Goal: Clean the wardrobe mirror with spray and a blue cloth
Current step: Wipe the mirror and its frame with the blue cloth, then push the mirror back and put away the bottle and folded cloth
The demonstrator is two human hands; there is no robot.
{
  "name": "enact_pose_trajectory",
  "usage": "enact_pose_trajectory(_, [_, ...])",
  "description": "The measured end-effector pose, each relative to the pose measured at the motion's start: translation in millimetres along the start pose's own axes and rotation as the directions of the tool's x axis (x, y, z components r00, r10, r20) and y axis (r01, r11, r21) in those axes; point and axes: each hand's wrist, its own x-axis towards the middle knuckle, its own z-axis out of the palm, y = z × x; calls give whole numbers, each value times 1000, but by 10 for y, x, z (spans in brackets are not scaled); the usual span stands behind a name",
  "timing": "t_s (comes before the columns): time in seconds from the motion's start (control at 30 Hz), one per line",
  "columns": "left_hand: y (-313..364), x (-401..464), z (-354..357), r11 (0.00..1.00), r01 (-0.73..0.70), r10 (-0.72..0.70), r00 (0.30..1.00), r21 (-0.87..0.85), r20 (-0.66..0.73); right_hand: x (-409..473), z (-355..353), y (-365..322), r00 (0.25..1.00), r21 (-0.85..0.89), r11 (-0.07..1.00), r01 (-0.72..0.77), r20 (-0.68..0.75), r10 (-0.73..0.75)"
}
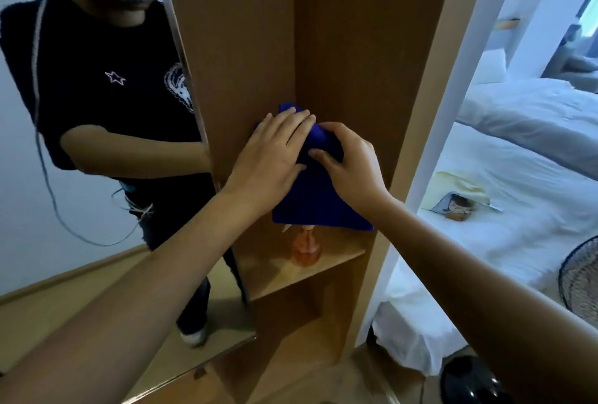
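A blue cloth [318, 199] hangs in the air in front of the open wooden compartment, held by both hands. My left hand [271, 157] lies flat over its upper left part with the fingers spread. My right hand [351, 165] pinches its upper right part between thumb and fingers. Below the cloth, an orange spray bottle [305, 248] stands on the wooden shelf [343, 254], its top hidden behind the cloth. The wardrobe mirror [97, 112] fills the left side and reflects a person in a black shirt.
The wardrobe's side panels [430, 112] frame the compartment. To the right lies a bed with white bedding [517, 193] and a small packet on it. A black fan [579, 277] stands at the right edge, its base on the wooden floor.
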Motion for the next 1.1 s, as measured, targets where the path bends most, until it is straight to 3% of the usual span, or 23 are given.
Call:
enact_pose_trajectory(0.2, [-99,449,230,970,242,-240,970,26,-42,532,101,361,991,15,994,108,84,-109])
enact_pose_trajectory(0.4, [-231,421,628,873,466,-472,882,144,5,857,508,646,955,19,988,154,255,-154])
enact_pose_trajectory(0.77, [-320,110,1288,822,525,-568,783,219,253,685,1269,1109,870,48,994,-98,489,63])
enact_pose_trajectory(0.9, [-308,1,1398,813,538,-581,727,222,367,646,1371,1216,763,-20,979,-201,624,170])
enact_pose_trajectory(1.0, [-270,-70,1373,775,612,-618,678,160,399,659,1329,1189,735,-2,936,-351,619,277])
enact_pose_trajectory(1.1, [-203,-119,1256,678,735,-677,630,-9,381,666,1227,1040,757,58,919,-389,588,284])
